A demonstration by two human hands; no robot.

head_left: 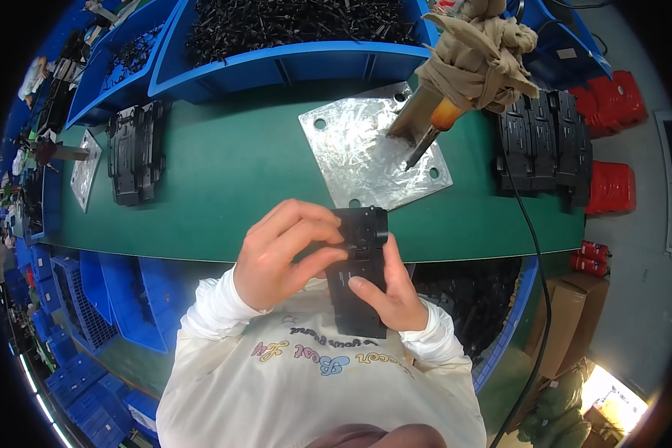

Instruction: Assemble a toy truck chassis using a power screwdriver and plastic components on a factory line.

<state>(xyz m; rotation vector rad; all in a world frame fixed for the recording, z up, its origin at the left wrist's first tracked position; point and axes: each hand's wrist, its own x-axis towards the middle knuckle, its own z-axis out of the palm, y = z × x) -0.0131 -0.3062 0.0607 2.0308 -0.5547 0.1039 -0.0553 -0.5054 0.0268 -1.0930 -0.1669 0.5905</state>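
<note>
A long black plastic housing point(356, 314) is held upright in front of my chest, just off the near edge of the green bench. My right hand point(396, 295) grips its right side, the thumb lying across its face and the fingers behind it. At its upper left edge, my left hand point(287, 254) has thumb and fingertips drawn together against the part. Whether a small piece is between those fingertips is too small to tell. Just beyond stands a scuffed metal plate point(343, 142) with holes in its corners.
A cloth-wrapped post point(474, 56) rises from the plate, with an amber-handled, dark-tipped tool point(442, 119) beside it. Blue bins point(291, 67) of small black parts line the back. More black housings point(136, 153) sit left, others point(541, 142) right. A black cable point(534, 224) hangs at right.
</note>
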